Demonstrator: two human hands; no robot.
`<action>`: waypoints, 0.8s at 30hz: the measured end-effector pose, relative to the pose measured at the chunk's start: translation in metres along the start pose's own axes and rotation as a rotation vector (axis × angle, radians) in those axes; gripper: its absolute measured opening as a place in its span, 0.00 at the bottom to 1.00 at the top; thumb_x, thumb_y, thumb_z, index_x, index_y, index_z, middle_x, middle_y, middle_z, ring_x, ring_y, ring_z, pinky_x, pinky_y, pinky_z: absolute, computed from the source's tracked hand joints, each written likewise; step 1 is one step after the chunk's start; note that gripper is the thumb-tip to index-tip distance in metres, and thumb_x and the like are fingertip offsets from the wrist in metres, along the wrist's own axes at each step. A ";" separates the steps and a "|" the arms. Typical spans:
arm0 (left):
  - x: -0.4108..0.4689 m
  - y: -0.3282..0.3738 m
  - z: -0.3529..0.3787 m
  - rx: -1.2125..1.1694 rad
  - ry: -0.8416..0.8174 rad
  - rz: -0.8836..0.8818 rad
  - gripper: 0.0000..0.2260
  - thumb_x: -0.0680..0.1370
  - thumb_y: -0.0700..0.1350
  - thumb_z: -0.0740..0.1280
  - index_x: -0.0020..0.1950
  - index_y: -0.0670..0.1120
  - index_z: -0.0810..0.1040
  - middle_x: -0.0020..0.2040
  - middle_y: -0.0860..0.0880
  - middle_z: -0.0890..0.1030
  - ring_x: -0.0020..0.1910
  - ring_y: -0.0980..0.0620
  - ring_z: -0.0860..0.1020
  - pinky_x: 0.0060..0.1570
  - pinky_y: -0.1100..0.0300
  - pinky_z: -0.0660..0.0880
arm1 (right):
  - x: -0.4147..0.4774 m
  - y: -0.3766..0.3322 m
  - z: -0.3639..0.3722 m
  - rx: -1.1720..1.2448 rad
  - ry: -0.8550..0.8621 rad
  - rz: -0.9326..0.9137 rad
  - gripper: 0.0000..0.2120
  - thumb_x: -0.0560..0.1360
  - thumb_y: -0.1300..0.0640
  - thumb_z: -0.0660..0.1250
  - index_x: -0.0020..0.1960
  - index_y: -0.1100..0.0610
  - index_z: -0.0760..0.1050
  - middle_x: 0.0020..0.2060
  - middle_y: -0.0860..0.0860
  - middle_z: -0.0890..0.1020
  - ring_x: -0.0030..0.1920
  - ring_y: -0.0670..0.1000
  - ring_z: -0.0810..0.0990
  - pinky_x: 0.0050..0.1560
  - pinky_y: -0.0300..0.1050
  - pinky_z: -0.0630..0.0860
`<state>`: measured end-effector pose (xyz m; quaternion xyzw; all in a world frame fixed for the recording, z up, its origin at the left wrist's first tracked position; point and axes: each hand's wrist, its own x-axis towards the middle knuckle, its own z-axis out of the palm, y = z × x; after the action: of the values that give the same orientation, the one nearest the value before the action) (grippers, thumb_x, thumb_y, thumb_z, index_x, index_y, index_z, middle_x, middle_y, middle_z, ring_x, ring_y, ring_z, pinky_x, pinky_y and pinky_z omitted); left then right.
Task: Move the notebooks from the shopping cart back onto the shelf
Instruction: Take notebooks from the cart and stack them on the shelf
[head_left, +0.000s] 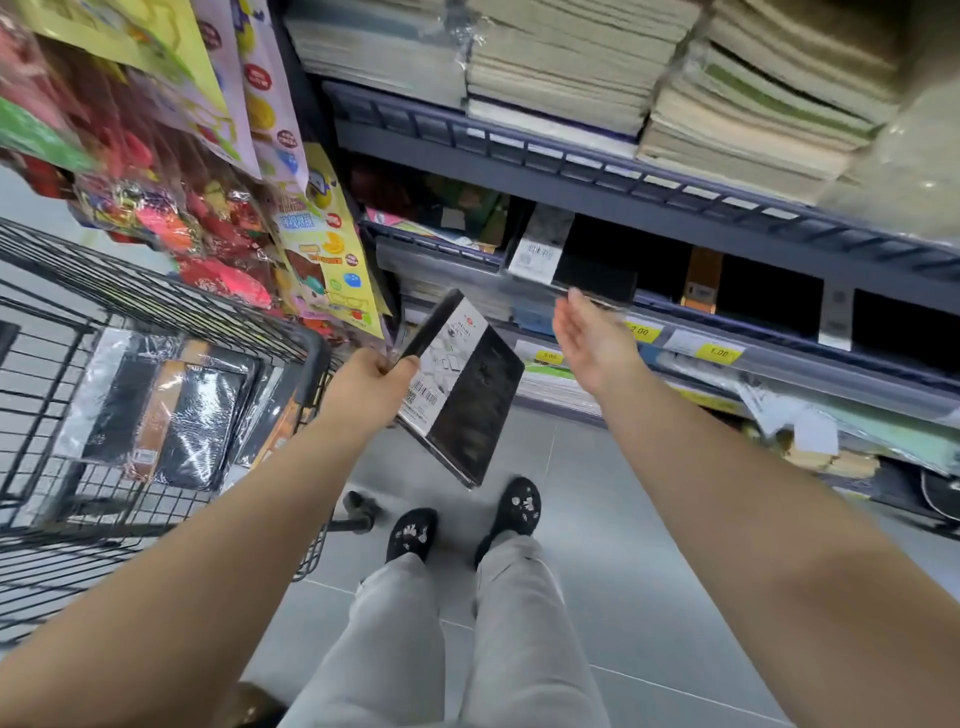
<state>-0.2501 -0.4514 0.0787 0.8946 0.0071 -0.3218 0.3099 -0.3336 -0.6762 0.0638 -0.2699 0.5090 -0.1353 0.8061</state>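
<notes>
My left hand (366, 387) grips a black notebook (470, 395) with a white label, tilted, in the air between the cart and the shelf. My right hand (592, 340) is open, palm up, just in front of the shelf's edge (691, 332), holding nothing. Several black and orange wrapped notebooks (171, 415) lie in the black wire shopping cart (311, 343) at the left. More black notebooks (769, 291) stand on the shelf behind the price rail.
Hanging toy packets (208, 171) crowd the upper left above the cart. Stacks of paper pads (727, 88) fill the upper shelf. A lower shelf (831, 441) holds more stationery. My feet (462, 519) stand on grey floor tiles.
</notes>
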 end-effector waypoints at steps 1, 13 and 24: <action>0.001 0.000 0.000 -0.012 0.003 -0.011 0.20 0.76 0.57 0.64 0.50 0.39 0.74 0.45 0.41 0.82 0.40 0.43 0.82 0.47 0.46 0.80 | 0.003 -0.005 0.004 -0.018 -0.001 -0.016 0.03 0.76 0.62 0.68 0.48 0.61 0.75 0.43 0.53 0.81 0.44 0.46 0.81 0.41 0.35 0.80; -0.007 -0.009 -0.026 -0.213 0.060 0.010 0.18 0.65 0.62 0.66 0.34 0.49 0.65 0.45 0.40 0.83 0.44 0.40 0.82 0.48 0.42 0.79 | -0.013 0.011 -0.002 -0.369 0.160 -0.030 0.10 0.76 0.52 0.68 0.47 0.57 0.71 0.35 0.52 0.76 0.31 0.47 0.73 0.37 0.38 0.75; -0.037 -0.021 -0.062 -0.602 0.013 -0.011 0.16 0.64 0.58 0.66 0.40 0.46 0.76 0.45 0.41 0.83 0.40 0.46 0.78 0.38 0.54 0.72 | -0.116 0.050 0.005 -0.755 -0.267 0.154 0.14 0.76 0.41 0.63 0.47 0.52 0.76 0.38 0.48 0.81 0.37 0.47 0.78 0.36 0.37 0.72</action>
<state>-0.2483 -0.3924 0.1260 0.7644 0.1089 -0.3012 0.5595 -0.3834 -0.5767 0.1240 -0.5231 0.4326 0.1579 0.7171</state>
